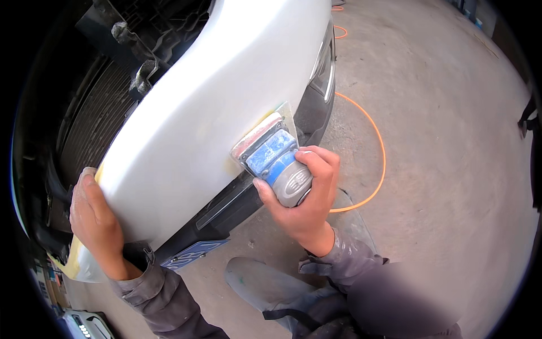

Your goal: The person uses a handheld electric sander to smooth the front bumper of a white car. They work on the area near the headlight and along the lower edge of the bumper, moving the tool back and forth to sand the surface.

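A white car bumper point(186, 130) curves through the middle of the view. My right hand point(313, 192) is wrapped round an air sander point(274, 155) with a blue middle and a grey rounded top. The sander's flat reddish pad lies against the bumper's lower side, beside a patch with a yellowish edge point(287, 110). At the left end, my left hand point(96, 223) holds the bumper's edge, its fingers bent together along the rim. Some of those fingertips are hidden. Whitish dust coats the sander and both hands.
An orange hose point(379, 144) loops over the concrete floor point(435, 164) at the right. Behind the bumper lies the dark engine bay with a finned radiator point(96, 107). Below hang black trim point(217, 206) and a blue plate point(195, 253). My knee point(262, 279) is close beneath.
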Demonstrator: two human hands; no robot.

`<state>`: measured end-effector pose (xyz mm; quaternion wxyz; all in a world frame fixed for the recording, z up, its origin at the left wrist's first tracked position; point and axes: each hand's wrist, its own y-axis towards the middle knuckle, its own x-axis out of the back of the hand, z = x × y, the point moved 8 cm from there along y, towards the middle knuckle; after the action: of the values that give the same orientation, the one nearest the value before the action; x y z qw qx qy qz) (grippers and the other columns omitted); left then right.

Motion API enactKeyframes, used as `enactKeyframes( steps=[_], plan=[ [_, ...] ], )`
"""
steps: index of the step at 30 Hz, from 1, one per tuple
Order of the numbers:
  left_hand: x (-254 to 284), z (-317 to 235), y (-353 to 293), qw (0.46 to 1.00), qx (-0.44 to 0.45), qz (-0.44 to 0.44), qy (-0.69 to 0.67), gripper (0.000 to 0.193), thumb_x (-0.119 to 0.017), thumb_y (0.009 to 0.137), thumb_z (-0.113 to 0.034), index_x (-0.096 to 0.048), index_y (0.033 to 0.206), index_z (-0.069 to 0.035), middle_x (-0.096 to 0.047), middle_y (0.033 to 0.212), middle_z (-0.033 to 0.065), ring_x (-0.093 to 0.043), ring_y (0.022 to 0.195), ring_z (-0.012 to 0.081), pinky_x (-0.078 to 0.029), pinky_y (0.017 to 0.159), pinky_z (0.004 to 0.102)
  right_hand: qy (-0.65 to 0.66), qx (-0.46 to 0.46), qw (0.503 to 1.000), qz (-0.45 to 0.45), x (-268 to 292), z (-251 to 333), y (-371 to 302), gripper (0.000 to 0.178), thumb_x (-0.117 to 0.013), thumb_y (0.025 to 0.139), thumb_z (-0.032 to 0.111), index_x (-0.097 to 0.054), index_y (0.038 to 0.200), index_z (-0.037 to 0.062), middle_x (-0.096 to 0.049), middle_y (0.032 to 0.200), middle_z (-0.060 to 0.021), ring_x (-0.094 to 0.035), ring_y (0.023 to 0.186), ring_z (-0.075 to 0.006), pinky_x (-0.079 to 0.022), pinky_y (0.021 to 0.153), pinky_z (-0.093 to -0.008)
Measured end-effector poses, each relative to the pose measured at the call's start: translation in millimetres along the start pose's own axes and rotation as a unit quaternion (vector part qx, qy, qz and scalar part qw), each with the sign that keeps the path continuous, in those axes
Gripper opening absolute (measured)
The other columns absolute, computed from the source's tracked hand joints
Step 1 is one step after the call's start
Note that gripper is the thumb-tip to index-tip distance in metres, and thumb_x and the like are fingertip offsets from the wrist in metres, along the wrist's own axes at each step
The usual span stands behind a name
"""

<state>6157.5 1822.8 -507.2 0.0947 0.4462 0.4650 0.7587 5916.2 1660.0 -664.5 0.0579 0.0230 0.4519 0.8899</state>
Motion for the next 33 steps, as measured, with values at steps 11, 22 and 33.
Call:
enactKeyframes(
  steps=[11,22,33],
  plan=[
    [-3,15,-4,0.999,-0.034,0.021,0.015,0.045,-0.029,0.103,-0.027,-0.063,0.112,0.002,-0.065,0.112,0.0179,-0.059,0.105,0.037,-0.042,0.091,0.0422,0.034,-0.04,0.999,-0.008,5,-17,9,0.067,-0.087,0.063,0.015,-0.047,0.116,0.0059,-0.051,0.106,-0.0148,-0.057,0.085,-0.0263,-0.048,0.073,-0.0329],
    [0,12,-2,0.999,-0.048,0.002,0.024,0.04,-0.034,0.102,-0.024,-0.063,0.112,0.002,-0.067,0.107,0.0176,-0.06,0.1,0.0378,-0.044,0.088,0.0428,0.015,-0.1,0.995,-0.023,14,-50,32,0.055,-0.081,0.071,0.014,-0.048,0.114,0.0041,-0.05,0.099,-0.0093,-0.053,0.088,-0.0188,-0.045,0.077,-0.0322],
    [0,3,2,1.0,-0.006,0.005,-0.008,0.042,-0.033,0.102,-0.027,-0.066,0.105,0.0,-0.067,0.104,0.0179,-0.062,0.098,0.0368,-0.045,0.087,0.0424,0.033,-0.143,0.988,-0.047,12,-50,31,0.057,-0.082,0.071,0.017,-0.047,0.115,0.004,-0.049,0.101,-0.0102,-0.053,0.091,-0.0213,-0.044,0.08,-0.0332]
  ],
)
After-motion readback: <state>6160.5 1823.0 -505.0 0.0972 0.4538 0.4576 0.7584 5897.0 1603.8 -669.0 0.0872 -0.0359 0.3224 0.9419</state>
